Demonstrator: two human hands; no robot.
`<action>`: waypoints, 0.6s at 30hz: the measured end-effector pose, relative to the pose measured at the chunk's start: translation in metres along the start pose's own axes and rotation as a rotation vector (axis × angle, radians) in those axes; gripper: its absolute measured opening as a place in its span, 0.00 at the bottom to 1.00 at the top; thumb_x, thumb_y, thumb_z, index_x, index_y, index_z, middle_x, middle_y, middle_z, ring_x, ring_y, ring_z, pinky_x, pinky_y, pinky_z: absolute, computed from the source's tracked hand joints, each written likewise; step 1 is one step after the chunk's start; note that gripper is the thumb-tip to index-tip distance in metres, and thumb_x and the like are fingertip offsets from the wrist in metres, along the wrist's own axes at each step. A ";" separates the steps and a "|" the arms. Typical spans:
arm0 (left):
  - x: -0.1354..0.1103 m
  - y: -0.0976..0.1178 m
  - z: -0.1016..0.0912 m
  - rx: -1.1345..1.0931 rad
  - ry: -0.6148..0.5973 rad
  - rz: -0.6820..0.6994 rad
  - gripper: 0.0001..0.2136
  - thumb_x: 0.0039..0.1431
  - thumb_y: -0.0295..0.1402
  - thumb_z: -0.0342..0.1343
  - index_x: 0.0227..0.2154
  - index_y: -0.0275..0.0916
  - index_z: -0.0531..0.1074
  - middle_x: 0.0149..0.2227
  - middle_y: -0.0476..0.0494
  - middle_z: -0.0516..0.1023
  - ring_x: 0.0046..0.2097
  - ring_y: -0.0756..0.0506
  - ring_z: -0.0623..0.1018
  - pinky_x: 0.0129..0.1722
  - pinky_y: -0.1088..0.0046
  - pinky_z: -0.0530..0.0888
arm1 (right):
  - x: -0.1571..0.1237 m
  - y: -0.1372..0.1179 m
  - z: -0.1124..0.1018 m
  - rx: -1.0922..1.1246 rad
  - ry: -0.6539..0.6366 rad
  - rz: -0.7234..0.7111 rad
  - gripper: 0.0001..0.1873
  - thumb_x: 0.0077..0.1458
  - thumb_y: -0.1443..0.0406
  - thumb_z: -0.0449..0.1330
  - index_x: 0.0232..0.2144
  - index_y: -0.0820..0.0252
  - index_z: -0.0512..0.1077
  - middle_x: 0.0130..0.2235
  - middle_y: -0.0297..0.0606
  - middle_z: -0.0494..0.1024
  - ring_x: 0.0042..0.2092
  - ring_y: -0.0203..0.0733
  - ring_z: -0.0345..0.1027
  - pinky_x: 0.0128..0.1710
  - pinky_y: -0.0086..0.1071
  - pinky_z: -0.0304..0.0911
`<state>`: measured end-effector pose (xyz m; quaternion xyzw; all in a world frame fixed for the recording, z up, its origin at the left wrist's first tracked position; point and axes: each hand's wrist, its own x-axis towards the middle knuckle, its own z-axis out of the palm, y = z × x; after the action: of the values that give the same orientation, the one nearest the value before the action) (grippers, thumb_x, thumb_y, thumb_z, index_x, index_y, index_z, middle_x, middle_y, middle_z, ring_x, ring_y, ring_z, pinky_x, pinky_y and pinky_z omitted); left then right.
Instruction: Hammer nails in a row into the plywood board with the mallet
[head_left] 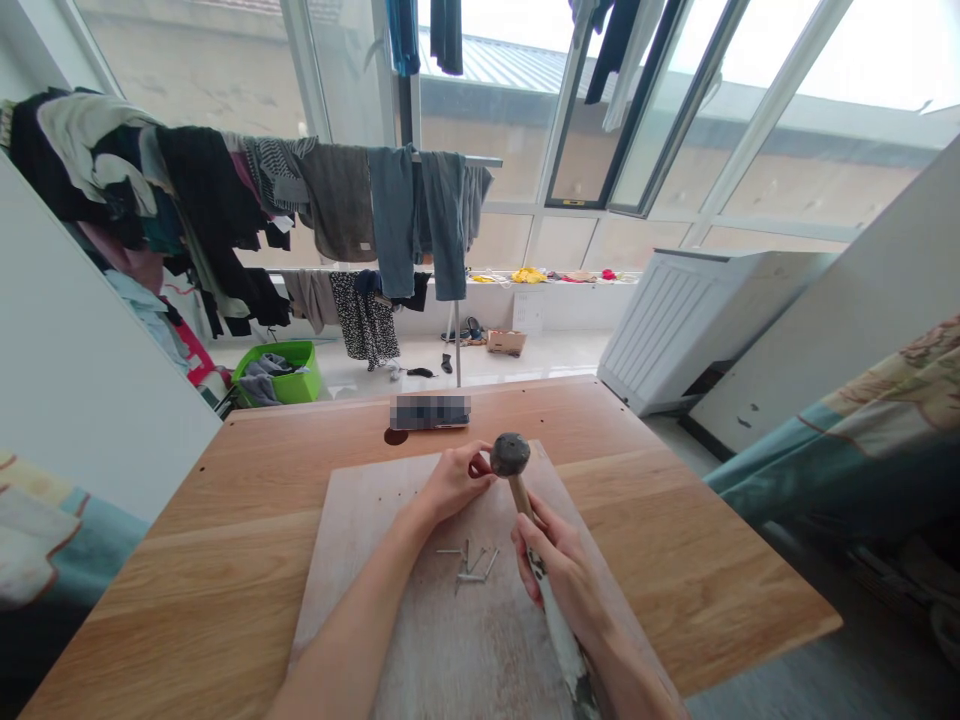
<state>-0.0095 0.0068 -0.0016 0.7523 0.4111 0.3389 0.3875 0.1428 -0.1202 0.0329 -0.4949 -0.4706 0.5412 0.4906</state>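
My right hand is wrapped round the handle of a hammer. Its dark, rounded head is raised above the far part of a whitish wooden board, and the lower handle looks pale and worn. Just left of the hammer head, my left hand rests at the board with thumb and forefinger pinched together. What the pinch holds, if anything, is hidden. Several loose nails lie in a small heap on the board between my forearms. A few small dark holes show in the board's upper left.
The board lies on a wooden table. Beyond my hands sits a blurred dark box, beside a round hole in the tabletop. Behind the table are a laundry rack with clothes, a green basket and a white washing machine.
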 end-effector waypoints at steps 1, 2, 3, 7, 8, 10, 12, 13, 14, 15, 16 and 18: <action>0.000 0.000 0.000 -0.003 0.002 -0.001 0.14 0.52 0.24 0.61 0.43 0.38 0.77 0.31 0.50 0.82 0.32 0.49 0.78 0.35 0.76 0.73 | 0.000 0.001 0.000 -0.002 0.003 -0.003 0.22 0.59 0.50 0.60 0.46 0.60 0.71 0.19 0.22 0.64 0.13 0.28 0.53 0.13 0.23 0.51; 0.000 0.000 0.000 -0.006 0.002 0.000 0.14 0.52 0.24 0.61 0.43 0.38 0.77 0.31 0.50 0.82 0.32 0.49 0.79 0.35 0.76 0.73 | 0.000 0.002 0.000 0.000 0.005 -0.005 0.21 0.59 0.51 0.60 0.46 0.60 0.71 0.20 0.23 0.64 0.13 0.28 0.53 0.13 0.23 0.51; 0.000 0.000 0.000 -0.011 0.001 0.003 0.14 0.52 0.24 0.60 0.43 0.38 0.77 0.30 0.50 0.82 0.32 0.49 0.79 0.35 0.76 0.74 | 0.000 0.003 0.000 0.003 0.007 -0.004 0.21 0.59 0.51 0.60 0.45 0.60 0.71 0.21 0.23 0.65 0.13 0.28 0.53 0.12 0.23 0.51; -0.001 -0.003 0.001 -0.038 -0.003 0.025 0.15 0.52 0.23 0.59 0.43 0.38 0.77 0.31 0.49 0.82 0.33 0.49 0.79 0.37 0.76 0.74 | 0.001 0.005 0.000 0.037 0.013 0.001 0.19 0.58 0.50 0.61 0.41 0.59 0.71 0.23 0.24 0.67 0.13 0.27 0.54 0.12 0.23 0.50; -0.001 -0.003 0.001 -0.045 -0.003 0.028 0.15 0.52 0.23 0.59 0.43 0.38 0.77 0.32 0.49 0.82 0.33 0.49 0.79 0.37 0.75 0.74 | 0.001 0.006 0.000 0.044 0.012 0.001 0.18 0.59 0.50 0.61 0.40 0.59 0.71 0.23 0.24 0.67 0.13 0.26 0.54 0.12 0.22 0.50; -0.001 -0.003 0.002 -0.056 -0.007 0.031 0.16 0.51 0.22 0.58 0.43 0.38 0.77 0.32 0.49 0.82 0.33 0.49 0.78 0.37 0.75 0.74 | 0.002 0.007 0.000 0.057 0.010 0.005 0.18 0.58 0.50 0.61 0.40 0.59 0.70 0.22 0.24 0.67 0.13 0.27 0.54 0.12 0.22 0.51; 0.000 -0.001 0.001 -0.066 -0.025 0.024 0.17 0.52 0.23 0.58 0.45 0.39 0.75 0.33 0.49 0.82 0.33 0.49 0.78 0.36 0.75 0.75 | 0.002 0.008 0.000 0.078 0.011 0.008 0.19 0.58 0.51 0.61 0.42 0.59 0.69 0.22 0.23 0.66 0.13 0.27 0.54 0.11 0.22 0.52; 0.000 0.001 -0.001 -0.072 -0.041 0.017 0.17 0.52 0.25 0.59 0.47 0.39 0.74 0.34 0.49 0.82 0.33 0.49 0.78 0.36 0.75 0.75 | 0.002 0.008 0.000 0.094 0.014 0.007 0.20 0.58 0.50 0.61 0.44 0.58 0.68 0.23 0.23 0.67 0.14 0.28 0.55 0.12 0.22 0.52; 0.000 0.004 -0.003 -0.070 -0.059 0.006 0.18 0.52 0.27 0.61 0.48 0.39 0.73 0.35 0.48 0.81 0.33 0.49 0.78 0.36 0.74 0.75 | 0.003 0.009 -0.001 0.110 0.018 0.007 0.21 0.58 0.50 0.60 0.45 0.58 0.67 0.23 0.23 0.67 0.14 0.28 0.56 0.12 0.22 0.53; 0.000 0.008 -0.006 -0.047 -0.077 -0.008 0.19 0.52 0.29 0.62 0.49 0.38 0.72 0.36 0.47 0.81 0.34 0.48 0.78 0.36 0.74 0.75 | 0.003 0.010 -0.002 0.125 0.021 0.008 0.21 0.58 0.50 0.60 0.46 0.58 0.67 0.24 0.23 0.67 0.14 0.29 0.57 0.12 0.22 0.54; -0.002 0.013 -0.010 0.013 -0.096 -0.020 0.19 0.52 0.31 0.62 0.49 0.38 0.72 0.37 0.46 0.80 0.35 0.47 0.78 0.37 0.73 0.75 | 0.004 0.011 -0.003 0.137 0.024 0.011 0.21 0.58 0.50 0.59 0.46 0.57 0.66 0.24 0.23 0.67 0.14 0.29 0.57 0.12 0.22 0.54; -0.007 0.026 -0.018 0.193 -0.136 -0.036 0.17 0.53 0.32 0.61 0.47 0.38 0.73 0.38 0.45 0.79 0.38 0.45 0.78 0.37 0.72 0.74 | 0.005 0.014 -0.006 0.147 0.024 0.025 0.20 0.57 0.52 0.59 0.45 0.57 0.65 0.23 0.22 0.67 0.14 0.29 0.56 0.11 0.23 0.54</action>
<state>-0.0186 -0.0033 0.0276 0.7997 0.4282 0.2390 0.3464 0.1473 -0.1157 0.0184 -0.4698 -0.4178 0.5743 0.5244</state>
